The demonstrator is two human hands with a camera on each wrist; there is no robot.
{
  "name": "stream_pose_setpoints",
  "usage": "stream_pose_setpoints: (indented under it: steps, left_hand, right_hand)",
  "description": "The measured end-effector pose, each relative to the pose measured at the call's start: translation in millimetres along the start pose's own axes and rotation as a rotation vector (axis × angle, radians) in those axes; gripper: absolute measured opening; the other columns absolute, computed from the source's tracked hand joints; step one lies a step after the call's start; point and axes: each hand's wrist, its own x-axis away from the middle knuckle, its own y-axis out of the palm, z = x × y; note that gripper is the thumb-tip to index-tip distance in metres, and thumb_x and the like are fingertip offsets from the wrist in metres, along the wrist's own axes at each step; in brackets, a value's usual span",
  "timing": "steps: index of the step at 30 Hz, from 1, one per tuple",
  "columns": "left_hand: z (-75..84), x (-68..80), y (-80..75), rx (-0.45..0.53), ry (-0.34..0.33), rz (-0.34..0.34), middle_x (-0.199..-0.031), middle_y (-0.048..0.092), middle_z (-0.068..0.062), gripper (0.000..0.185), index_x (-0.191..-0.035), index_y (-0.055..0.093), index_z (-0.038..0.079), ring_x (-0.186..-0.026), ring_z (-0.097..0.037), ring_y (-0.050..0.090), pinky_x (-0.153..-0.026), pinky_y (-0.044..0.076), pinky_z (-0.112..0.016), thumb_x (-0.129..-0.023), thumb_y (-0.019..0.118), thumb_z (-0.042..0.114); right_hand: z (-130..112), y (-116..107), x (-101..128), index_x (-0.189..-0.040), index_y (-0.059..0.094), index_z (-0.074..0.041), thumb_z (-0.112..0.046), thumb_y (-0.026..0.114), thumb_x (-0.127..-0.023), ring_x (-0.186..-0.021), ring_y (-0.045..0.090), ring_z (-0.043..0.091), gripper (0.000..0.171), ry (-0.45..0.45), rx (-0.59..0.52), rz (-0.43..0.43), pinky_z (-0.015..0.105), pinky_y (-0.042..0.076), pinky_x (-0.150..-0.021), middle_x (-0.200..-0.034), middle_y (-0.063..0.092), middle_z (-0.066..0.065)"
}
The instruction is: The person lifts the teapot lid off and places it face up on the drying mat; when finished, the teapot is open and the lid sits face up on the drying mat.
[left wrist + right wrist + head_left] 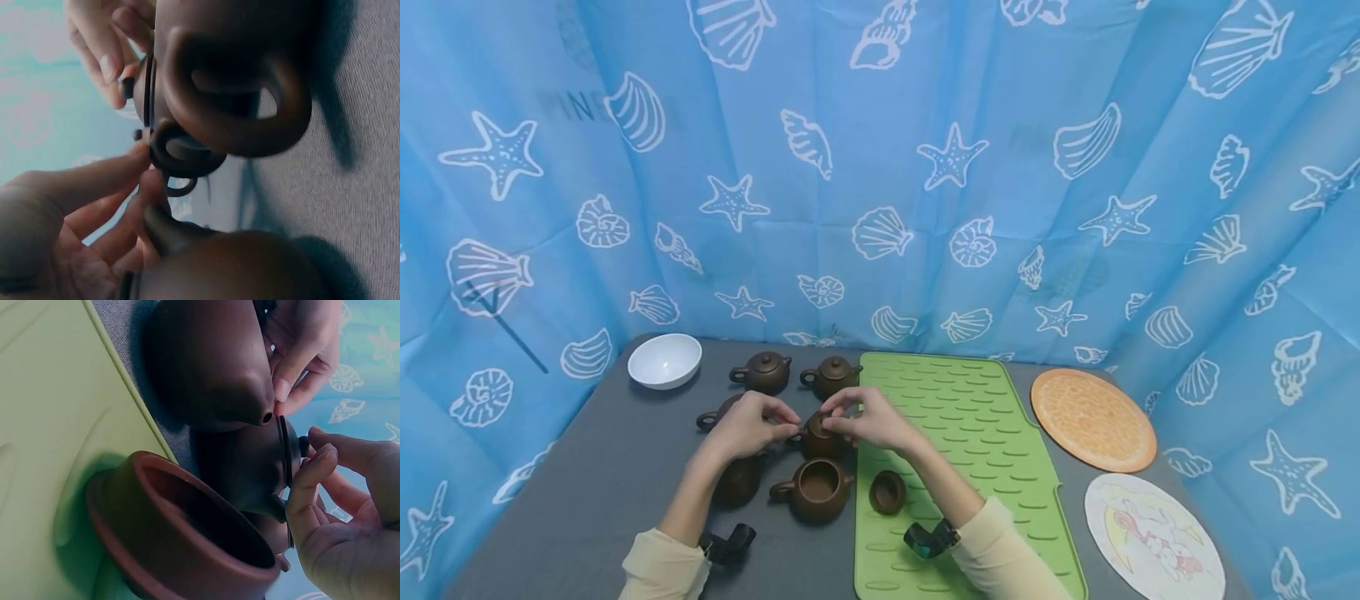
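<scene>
Judged as the lid-removal step: the knob (304, 446) was pinched by the right hand (872, 421), and the handle (180, 167) apparently pinched by the left hand (748, 429). The lidded brown teapot (822, 442) was set just left of the green ribbed mat (955, 467), lid seated. A straight, level lift seemed called for next, pot kept steady. From there in head view: open teapot (820, 511) at six o'clock; upturned lid (887, 492) at four, laid on the mat; white bowl (665, 362) at ten; round orange placemat (1093, 419) at three. Grey surface (580, 483) was backed by a blue shell-and-starfish curtain (850, 179); room beyond not made out.
</scene>
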Motion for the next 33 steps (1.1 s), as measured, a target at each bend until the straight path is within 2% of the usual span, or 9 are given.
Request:
stream_pose_setpoints:
  steps: [5, 7, 12, 17, 24, 29, 33]
  left_hand:
    - [-5.1, -1.6, -3.6, 0.051, -0.014, -0.040, -0.093, 0.080, -0.006, 0.010, -0.108, 0.083, 0.009, -0.078, -0.015, 0.072, -0.068, 0.058, -0.029, -0.099, 0.078, 0.012]
    - [-6.5, -1.1, -4.8, 0.054, 0.002, -0.053, -0.094, 0.081, -0.009, 0.011, -0.109, 0.083, 0.008, -0.077, -0.015, 0.073, -0.067, 0.058, -0.028, -0.099, 0.078, 0.013]
    - [-8.5, -0.4, -5.8, 0.060, 0.004, -0.059, -0.097, 0.083, -0.010, 0.012, -0.109, 0.084, 0.008, -0.077, -0.014, 0.074, -0.067, 0.058, -0.028, -0.099, 0.079, 0.014]
    - [-10.3, -1.3, -4.8, 0.074, -0.015, -0.052, -0.096, 0.083, -0.008, 0.012, -0.109, 0.084, 0.008, -0.078, -0.014, 0.074, -0.069, 0.058, -0.030, -0.099, 0.079, 0.014]
    - [-11.0, -1.2, -4.3, 0.080, -0.018, -0.045, -0.095, 0.083, -0.012, 0.011, -0.107, 0.085, 0.009, -0.077, -0.017, 0.074, -0.066, 0.057, -0.030, -0.098, 0.080, 0.014]
    - [-12.1, -1.7, -4.5, 0.085, -0.023, -0.047, -0.096, 0.084, -0.011, 0.013, -0.108, 0.085, 0.008, -0.077, -0.015, 0.074, -0.066, 0.057, -0.030, -0.098, 0.080, 0.015]
    - [-12.4, -2.7, -4.0, 0.088, -0.025, -0.047, -0.095, 0.084, -0.009, 0.013, -0.108, 0.085, 0.008, -0.077, -0.015, 0.075, -0.066, 0.057, -0.030, -0.098, 0.081, 0.015]
  right_hand:
    - [1, 2, -3, -0.117, 0.077, -0.001, -0.012, 0.078, -0.100, -0.062, 0.061, 0.010, 0.020, 0.012, -0.002, 0.001, 0.033, 0.057, -0.059, -0.093, 0.069, 0.005]
    - [0, 2, -3, -0.116, 0.077, -0.002, -0.013, 0.078, -0.100, -0.062, 0.062, 0.011, 0.019, 0.024, -0.002, 0.002, 0.033, 0.058, -0.060, -0.093, 0.068, 0.003]
    - [1, 2, -3, -0.115, 0.077, -0.002, -0.014, 0.078, -0.100, -0.062, 0.062, 0.012, 0.019, 0.029, -0.001, 0.002, 0.036, 0.059, -0.060, -0.090, 0.068, 0.002]
    - [2, 4, -2, -0.115, 0.076, 0.000, -0.013, 0.076, -0.102, -0.062, 0.061, 0.011, 0.018, 0.012, -0.007, 0.000, 0.032, 0.058, -0.059, -0.089, 0.066, 0.002]
    - [2, 5, 1, -0.116, 0.076, 0.000, -0.013, 0.075, -0.103, -0.061, 0.060, 0.012, 0.017, -0.012, -0.016, 0.031, 0.036, 0.057, -0.059, -0.093, 0.065, 0.004]
    - [-2, 1, 10, -0.118, 0.073, -0.001, -0.014, 0.073, -0.105, -0.059, 0.054, 0.010, 0.018, -0.024, -0.037, 0.048, 0.029, 0.049, -0.058, -0.099, 0.060, 0.004]
    - [-6, -4, 23, -0.120, 0.070, -0.002, -0.017, 0.069, -0.107, -0.055, 0.045, 0.008, 0.020, -0.041, -0.037, 0.050, 0.023, 0.042, -0.054, -0.107, 0.060, 0.010]
